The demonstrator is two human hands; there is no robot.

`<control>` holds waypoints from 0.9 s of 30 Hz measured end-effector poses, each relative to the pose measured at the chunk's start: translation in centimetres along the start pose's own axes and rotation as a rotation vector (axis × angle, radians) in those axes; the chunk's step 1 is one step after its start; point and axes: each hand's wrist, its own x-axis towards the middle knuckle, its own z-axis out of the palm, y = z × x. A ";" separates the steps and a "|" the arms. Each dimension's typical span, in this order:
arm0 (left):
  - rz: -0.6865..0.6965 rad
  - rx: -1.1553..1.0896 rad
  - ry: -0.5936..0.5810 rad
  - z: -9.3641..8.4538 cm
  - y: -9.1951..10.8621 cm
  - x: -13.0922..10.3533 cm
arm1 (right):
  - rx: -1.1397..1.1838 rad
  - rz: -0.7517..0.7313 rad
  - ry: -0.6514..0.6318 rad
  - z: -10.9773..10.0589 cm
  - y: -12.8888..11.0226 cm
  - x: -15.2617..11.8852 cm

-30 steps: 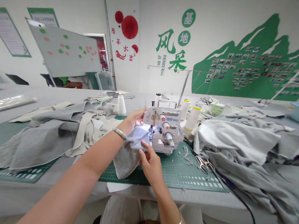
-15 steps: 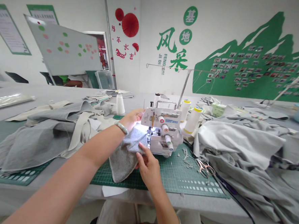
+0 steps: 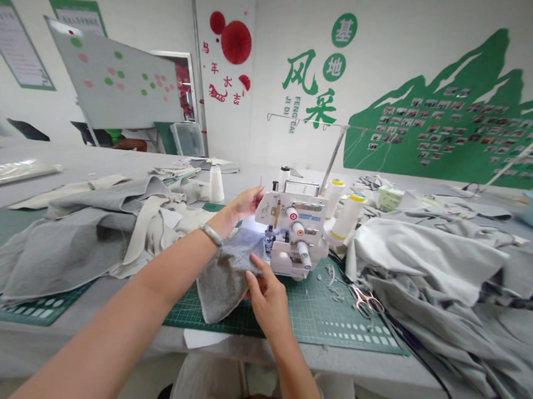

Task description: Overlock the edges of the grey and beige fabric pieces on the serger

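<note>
A white overlock sewing machine [image 3: 293, 228] stands on a green cutting mat [image 3: 319, 316], its lamp lit over the needle area. A piece of grey fabric [image 3: 226, 280] lies at the left side of the machine, its far edge by the presser foot and its near corner hanging over the mat. My right hand [image 3: 269, 295] pinches this fabric at its right edge, thumb on top and some fingers underneath. My left hand [image 3: 248, 202] reaches past the fabric to the upper left rear of the machine. Its fingertips are partly hidden behind the machine head.
Copper-handled scissors [image 3: 366, 300] and thread scraps [image 3: 332, 277] lie right of the machine. Grey fabric heaps [image 3: 433, 261] cover the right side, more cut pieces [image 3: 80, 247] the left. White thread cones [image 3: 349, 215] stand behind the machine, another cone [image 3: 215, 184] left of it.
My left hand has moved slightly up and right along the machine's rear edge. My right hand keeps its pinch on the fabric, which has barely shifted. The view has tilted slightly.
</note>
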 end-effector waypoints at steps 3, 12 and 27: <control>0.153 0.328 0.321 0.5 -0.7 -2.9 | 0.036 0.008 -0.018 0.0 0.1 0.0; 0.399 1.157 0.047 3.1 -3.5 -13.6 | 0.219 0.000 -0.076 0.4 0.1 -1.2; 0.430 1.476 -0.094 3.8 -4.0 -16.0 | 0.232 0.097 -0.143 -2.2 -0.6 -4.5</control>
